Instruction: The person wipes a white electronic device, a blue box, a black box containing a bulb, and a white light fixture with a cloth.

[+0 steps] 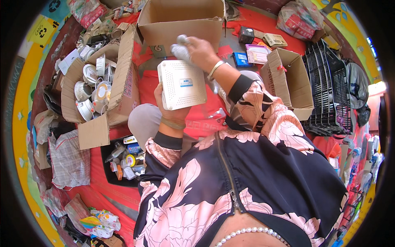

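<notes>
The left hand (170, 109) is gripping the flat, perforated white plastic box (182, 84) from below, while the right hand (200, 51) is clenching crumpled pale material (180, 50) just above its top edge.

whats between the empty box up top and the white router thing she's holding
In the head view, the right hand, gripping a white-grey object, sits between the empty cardboard box and the white device.

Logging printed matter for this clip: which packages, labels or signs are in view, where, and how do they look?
White router: in the left hand, small blue label in its middle.
Blue flat box: on the floor beyond the right hand.
Yellow sign: top left, dark recycling symbol.
Open cardboard box: top centre, brown.
</notes>
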